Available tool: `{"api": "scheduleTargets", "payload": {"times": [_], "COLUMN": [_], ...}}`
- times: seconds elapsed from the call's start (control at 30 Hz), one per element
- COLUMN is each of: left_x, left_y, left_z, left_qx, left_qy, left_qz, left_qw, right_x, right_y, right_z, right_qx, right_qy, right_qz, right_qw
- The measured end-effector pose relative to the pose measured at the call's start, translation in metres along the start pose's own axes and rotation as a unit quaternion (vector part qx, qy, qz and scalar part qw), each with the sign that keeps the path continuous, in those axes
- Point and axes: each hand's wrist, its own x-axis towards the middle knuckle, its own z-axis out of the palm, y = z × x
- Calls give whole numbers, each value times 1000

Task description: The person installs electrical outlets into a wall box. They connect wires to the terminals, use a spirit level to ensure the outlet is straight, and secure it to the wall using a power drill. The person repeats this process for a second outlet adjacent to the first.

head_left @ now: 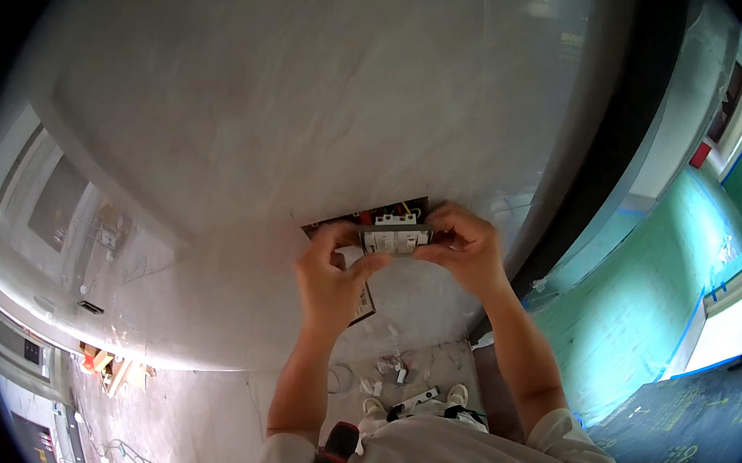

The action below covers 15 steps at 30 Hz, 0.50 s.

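A wall switch or socket module (395,241) with a dark frame is held between my two hands, tilted so that its white terminal side faces the wall. The fingers and thumb of my left hand (329,276) are closed on its left end. At its right end my right hand (468,251) pinches the frame between thumb and fingers. Behind it lies a dark rectangular wall opening (323,226), partly covered by my hands. Yellow and red wires (410,209) show there. Below my left hand, a second dark-framed plate (366,305) is half hidden.
A smooth grey wall (312,94) fills the middle. A dark vertical edge (614,129) stands to the right, beyond it a green-covered floor (633,263). Small debris (398,371) and a level-like bar (420,398) lie near my shoes. Boxes (116,370) stand far left.
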Motion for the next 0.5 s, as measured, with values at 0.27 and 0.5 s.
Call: {"api": "scheduleTargets", "payload": {"times": [0.27, 0.5], "left_x": [-3, -8], "left_y": [-27, -29], "left_z": [-5, 4], "left_qx": [53, 97], "left_qy": [-114, -64], "left_qz": [44, 77], "left_qw": [991, 990], "right_x": [-13, -24], "right_y": [12, 11], "right_z": [5, 16], "right_qx": [31, 0], "right_qy": [20, 63], "right_qz": [1, -8], "right_qw": [999, 998]}}
